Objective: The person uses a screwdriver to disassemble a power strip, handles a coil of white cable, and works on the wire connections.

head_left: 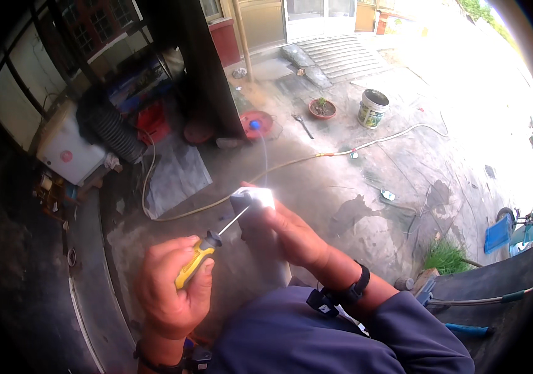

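Observation:
My left hand [173, 280] grips a yellow and dark-handled screwdriver [193, 260], its thin metal shaft angled up to the right with the tip at a long metal piece [248, 221]. My right hand [291, 237] is closed round that piece near its top, where sunlight glares off the surface and hides detail. The piece reaches down behind my hand toward my lap.
A pale hose [372, 144] crosses the concrete. Beyond are a white bucket [371, 112], potted plant [321, 111] and red basin [263, 121]. A white appliance [70, 153] stands left, grass [441, 258] and a blue-bodied vehicle [497, 234] right. Steps [341, 62] rise behind.

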Demonstrator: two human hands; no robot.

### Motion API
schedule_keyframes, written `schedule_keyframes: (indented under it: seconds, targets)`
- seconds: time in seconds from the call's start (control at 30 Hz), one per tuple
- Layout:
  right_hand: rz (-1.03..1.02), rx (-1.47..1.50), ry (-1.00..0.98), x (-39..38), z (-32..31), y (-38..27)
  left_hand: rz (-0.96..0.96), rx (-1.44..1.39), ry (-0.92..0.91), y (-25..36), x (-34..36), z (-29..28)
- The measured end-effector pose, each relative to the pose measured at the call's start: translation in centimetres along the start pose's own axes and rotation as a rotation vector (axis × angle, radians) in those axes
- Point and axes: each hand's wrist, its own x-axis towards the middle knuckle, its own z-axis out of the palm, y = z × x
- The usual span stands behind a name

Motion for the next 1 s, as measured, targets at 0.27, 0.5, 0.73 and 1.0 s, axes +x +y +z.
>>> schedule_keyframes:
  seconds: [0.27,0.5,0.73,1.0]
  targets:
    - [-0.032,-0.180,0.053,0.4,0.5,0.4,0.036,0.140,0.016,-0.9,-0.3,-0.7]
    - [-0.029,-0.273,0.139,0.8,0.9,0.6,-0.094,0.031,-0.010,-2.1,-0.4,-0.9]
    - [0.062,-0.235,0.156,0.4,0.2,1.4,0.117,-0.045,-0.110,-4.3,1.2,-1.4]
    - [0.013,-0.242,0.204,0.7,1.2,1.1,0.075,-0.025,-0.108,-4.8,0.9,-0.9]
